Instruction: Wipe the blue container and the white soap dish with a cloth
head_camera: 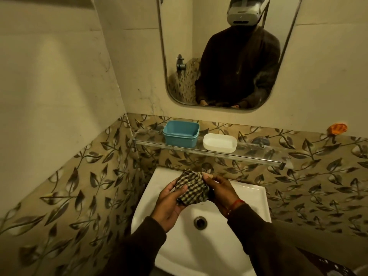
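A mirror [225,56] hangs on the wall above the leaf-patterned tile band [79,186], reflecting a person in a dark top. Below it, a white sink [245,198] occupies the lower centre, its drain [200,222] visible between the forearms. A glass shelf [258,154] runs along the tiles above the sink. On the shelf's left part stands the blue container [180,133], upright and open-topped; just beside it, to its right and not touching, sits the white soap dish [219,142]. Both hands meet over the sink around a bunched checked cloth [192,189]: the left hand [169,204] cups it from below with curled fingers, and the right hand [221,191] grips its right side. An orange holder [338,129] is fixed to the tiles at far right.
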Available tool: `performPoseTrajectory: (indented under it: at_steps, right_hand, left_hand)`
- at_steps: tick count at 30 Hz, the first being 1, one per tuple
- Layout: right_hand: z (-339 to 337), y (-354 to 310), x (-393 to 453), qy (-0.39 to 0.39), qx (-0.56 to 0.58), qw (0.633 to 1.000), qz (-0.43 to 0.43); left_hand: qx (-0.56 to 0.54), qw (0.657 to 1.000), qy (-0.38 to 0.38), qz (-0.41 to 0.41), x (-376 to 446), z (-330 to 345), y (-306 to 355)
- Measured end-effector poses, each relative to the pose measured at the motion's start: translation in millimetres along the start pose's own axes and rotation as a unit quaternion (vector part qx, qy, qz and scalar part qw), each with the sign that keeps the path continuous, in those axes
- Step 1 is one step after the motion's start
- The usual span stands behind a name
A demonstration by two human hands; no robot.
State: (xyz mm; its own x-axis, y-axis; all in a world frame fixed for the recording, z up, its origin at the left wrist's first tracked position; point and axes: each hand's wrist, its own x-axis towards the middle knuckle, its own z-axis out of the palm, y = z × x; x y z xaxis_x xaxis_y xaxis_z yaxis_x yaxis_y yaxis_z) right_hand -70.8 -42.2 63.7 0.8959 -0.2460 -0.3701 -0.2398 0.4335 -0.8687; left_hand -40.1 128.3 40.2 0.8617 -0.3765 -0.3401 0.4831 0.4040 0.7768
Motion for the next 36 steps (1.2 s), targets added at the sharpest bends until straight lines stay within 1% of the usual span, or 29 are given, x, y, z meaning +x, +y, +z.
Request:
performPoseTrajectory:
  at_steps: [5,8,13,16,20,22,23,24,25,27,28,29,30,31,32,33,34,35,36]
  right_hand:
    - [32,16,30,-0.035,-0.012,0.999,0.007]
    - [48,25,57,-0.034,-0.027,0.999,0.007]
    - [67,45,110,-0.042,-0.117,0.992,0.008]
    - [71,62,141,-0.006,-0.185,0.983,-0.002]
    - [75,82,180,0.053,-0.220,0.974,0.008]
    - [74,87,191,0.056,-0.223,0.973,-0.003]
    - [75,90,199,0.068,-0.266,0.961,-0.026]
    - [74,94,203,0.084,-0.289,0.953,-0.038]
    - [73,99,205,0.095,-0.333,0.937,-0.055]
    - [71,110,204,0.098,-0.395,0.907,-0.112]
    - [70,117,202,0.075,-0.422,0.890,-0.155]
    - [71,122,197,0.043,-0.442,0.877,-0.183]
    - [72,128,197,-0.001,-0.453,0.873,-0.180]
    - [71,132,197,-0.038,-0.483,0.861,-0.155]
    - [71,137,200,-0.070,-0.548,0.823,-0.132]
    - [71,137,202,-0.086,-0.619,0.776,-0.085]
    - [71,138,205,-0.087,-0.675,0.730,-0.060]
    - [74,135,205,-0.095,-0.699,0.707,-0.042]
    - [76,131,207,-0.103,-0.709,0.697,-0.030]
  left_hand:
    - [-0.013,0.998,0.053,-0.014,26,-35,23]
    - [-0.009,0.997,0.070,-0.025,47,-49,38]
    - [0.002,0.993,0.100,-0.066,88,-72,49]
    - [0.020,0.990,0.102,-0.092,112,-84,50]
    - [0.052,0.989,0.086,-0.109,152,-100,50]
    - [0.110,0.986,0.078,-0.099,171,-105,51]
    - [0.168,0.979,0.082,-0.075,181,-108,49]
    - [0.251,0.962,0.096,-0.037,189,-112,48]
    - [0.346,0.932,0.112,0.007,196,-117,46]
    - [0.516,0.840,0.133,0.097,200,-131,38]
    - [0.581,0.795,0.127,0.124,200,-139,32]
    - [0.638,0.751,0.109,0.127,197,-146,22]
    - [0.695,0.706,0.080,0.107,195,-151,13]
    - [0.750,0.655,0.054,0.074,193,-155,5]
    - [0.795,0.605,0.035,0.036,191,-157,-2]
    - [0.820,0.571,0.027,0.011,191,-159,-3]
    - [0.834,0.551,0.023,-0.005,190,-158,-3]
    - [0.841,0.540,0.024,-0.011,189,-157,1]
    - [0.849,0.528,0.026,-0.017,188,-154,7]
